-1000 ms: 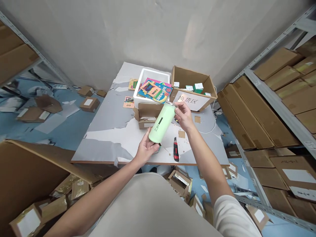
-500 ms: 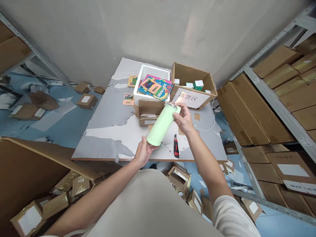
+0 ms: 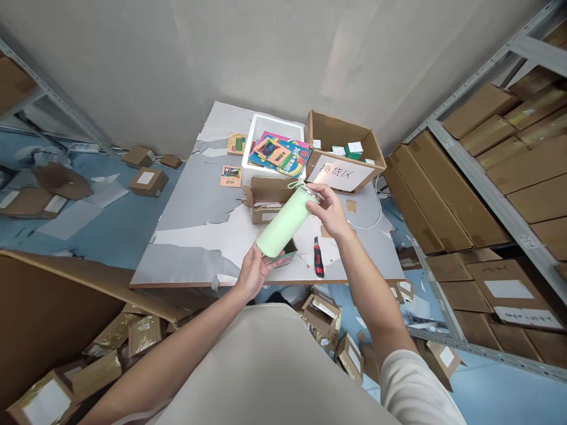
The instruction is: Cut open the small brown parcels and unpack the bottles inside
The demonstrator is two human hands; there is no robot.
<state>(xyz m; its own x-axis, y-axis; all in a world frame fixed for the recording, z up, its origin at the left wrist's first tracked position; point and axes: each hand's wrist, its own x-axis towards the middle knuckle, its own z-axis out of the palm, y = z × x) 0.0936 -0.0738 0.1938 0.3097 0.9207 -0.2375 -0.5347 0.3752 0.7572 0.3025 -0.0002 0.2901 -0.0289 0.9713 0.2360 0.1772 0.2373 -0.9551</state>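
Note:
A light green bottle (image 3: 286,223) with a metal band and a cord loop at its top is held tilted above the table, its top toward the upper right. My right hand (image 3: 330,209) is closed around the top end, thumb on the near side. My left hand (image 3: 253,270) grips the base from below. Behind the base, a small green open box (image 3: 289,255) shows in part. An open brown carton (image 3: 261,215) lies just beyond the bottle. To the right of the bottle, a red and black utility knife (image 3: 318,260) lies on the table.
At the table's back stand a white foam box (image 3: 248,136) of books and a labelled cardboard box (image 3: 374,141) holding small boxes. A white cable (image 3: 376,219) runs at the right. Shelves (image 3: 487,168) of cartons flank the right side; a large carton (image 3: 66,277) stands lower left.
The bottle has shifted slightly left and turned, so its cord loop now shows. More of the green box behind it is visible. Both hands stay on the bottle.

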